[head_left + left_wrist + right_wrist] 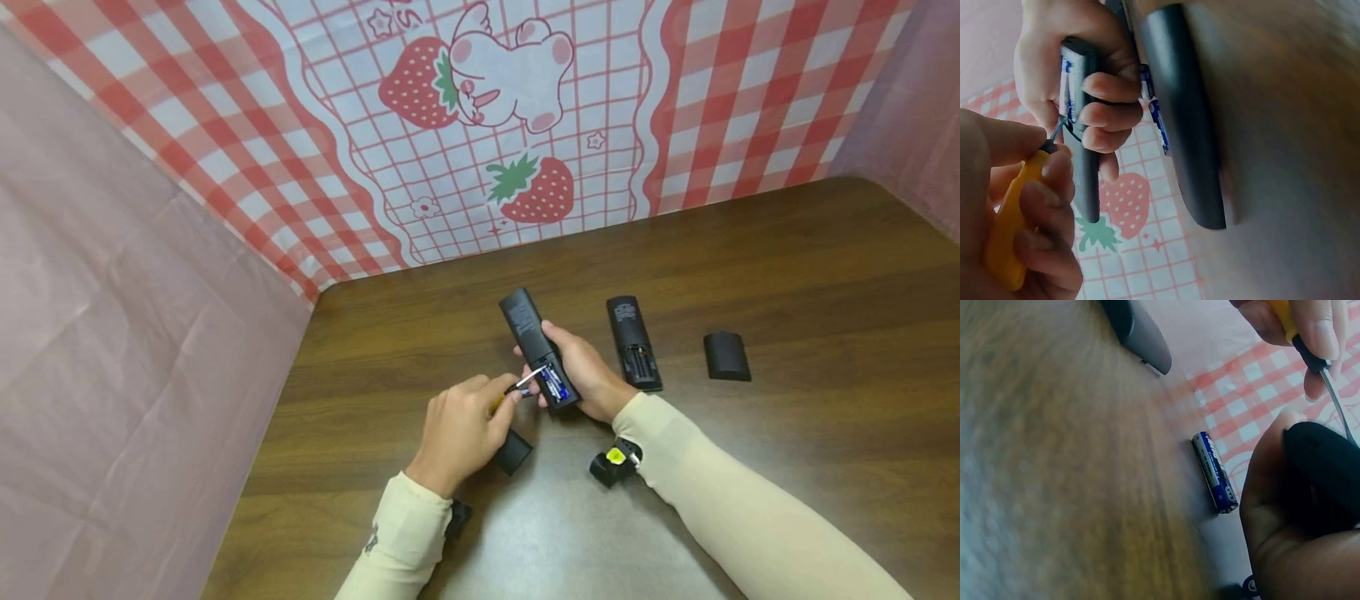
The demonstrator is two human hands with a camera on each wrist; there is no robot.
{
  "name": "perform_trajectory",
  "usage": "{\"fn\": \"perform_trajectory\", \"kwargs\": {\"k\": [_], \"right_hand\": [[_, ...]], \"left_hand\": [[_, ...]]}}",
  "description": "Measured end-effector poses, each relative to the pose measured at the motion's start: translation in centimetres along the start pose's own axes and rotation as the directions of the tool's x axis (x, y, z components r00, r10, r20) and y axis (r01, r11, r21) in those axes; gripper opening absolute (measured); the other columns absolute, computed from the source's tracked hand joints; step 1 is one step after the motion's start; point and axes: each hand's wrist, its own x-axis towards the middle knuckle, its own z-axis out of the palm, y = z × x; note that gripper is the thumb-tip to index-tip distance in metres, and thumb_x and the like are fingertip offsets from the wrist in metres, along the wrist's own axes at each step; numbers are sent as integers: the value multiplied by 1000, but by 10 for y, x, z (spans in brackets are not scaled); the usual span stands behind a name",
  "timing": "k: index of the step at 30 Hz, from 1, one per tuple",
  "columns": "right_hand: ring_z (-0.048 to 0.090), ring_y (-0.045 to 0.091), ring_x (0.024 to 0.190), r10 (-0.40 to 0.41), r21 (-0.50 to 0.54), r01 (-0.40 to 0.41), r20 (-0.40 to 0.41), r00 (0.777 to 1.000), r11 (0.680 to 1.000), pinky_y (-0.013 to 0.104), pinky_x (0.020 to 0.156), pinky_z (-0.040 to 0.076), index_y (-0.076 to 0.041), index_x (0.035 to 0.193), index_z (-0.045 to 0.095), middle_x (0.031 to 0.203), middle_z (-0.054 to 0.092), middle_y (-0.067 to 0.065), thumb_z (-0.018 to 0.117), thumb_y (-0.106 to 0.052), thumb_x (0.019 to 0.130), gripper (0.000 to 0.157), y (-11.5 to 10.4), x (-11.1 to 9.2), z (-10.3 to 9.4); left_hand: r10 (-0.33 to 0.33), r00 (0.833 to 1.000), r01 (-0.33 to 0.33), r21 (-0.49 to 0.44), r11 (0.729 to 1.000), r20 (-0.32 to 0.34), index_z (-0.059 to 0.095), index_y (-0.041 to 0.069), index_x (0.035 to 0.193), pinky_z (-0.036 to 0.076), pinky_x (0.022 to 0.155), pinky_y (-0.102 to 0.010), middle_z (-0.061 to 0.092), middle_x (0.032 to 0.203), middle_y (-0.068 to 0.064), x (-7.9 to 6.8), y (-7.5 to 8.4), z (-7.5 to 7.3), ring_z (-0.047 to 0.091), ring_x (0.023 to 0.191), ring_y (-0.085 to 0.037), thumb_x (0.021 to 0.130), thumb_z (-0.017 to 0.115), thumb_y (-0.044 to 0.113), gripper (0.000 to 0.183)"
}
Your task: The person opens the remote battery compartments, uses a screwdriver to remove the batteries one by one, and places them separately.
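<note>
My right hand [588,375] grips a black remote control [523,321], its back facing up and its battery compartment uncovered. Blue-and-silver batteries [555,383] lie in that compartment. Between thumb and fingers, my left hand [459,427] holds a screwdriver [1009,228] with a yellow handle and a black collar. Its thin metal shaft [529,377] reaches to the compartment's edge by the batteries; whether the tip touches them I cannot tell. A black battery cover [513,452] lies on the table beside my left hand. A loose battery [1214,472] shows on the table in the right wrist view.
Right of my right hand lies a second black remote [628,325] with its compartment uncovered. Farther right is another battery cover [726,356]. The wooden table [825,275] meets a strawberry-patterned cloth [517,150] at the back. Pink cloth [135,275] hangs on the left.
</note>
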Motion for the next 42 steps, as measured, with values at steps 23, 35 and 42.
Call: {"fn": "perform_trajectory", "kwargs": {"k": [23,35,42], "right_hand": [[60,18,59,-88,-74,85,-37,995,994,31,51,53,12,128,44,80,60,15,28,-45,109,62,4,1,4],[56,15,55,-15,-183,-1,-87,996,983,28,48,49,7,125,48,77,61,13,30,-49,108,61,6,2,0],[57,16,56,6,-244,-27,-89,996,969,28,48,50,7,122,50,78,62,14,30,-49,108,61,6,2,0]], "left_hand": [[37,983,-53,86,995,180,73,19,101,46,49,-36,55,76,9,16,-11,-9,54,58,-12,97,63,18,11],[83,979,-108,128,986,185,70,20,93,44,45,-36,54,73,9,14,-8,-3,52,55,-14,93,62,15,9],[88,984,-109,131,985,156,72,20,99,41,43,-34,53,72,9,7,-9,-1,51,54,-13,93,64,15,11]]}}
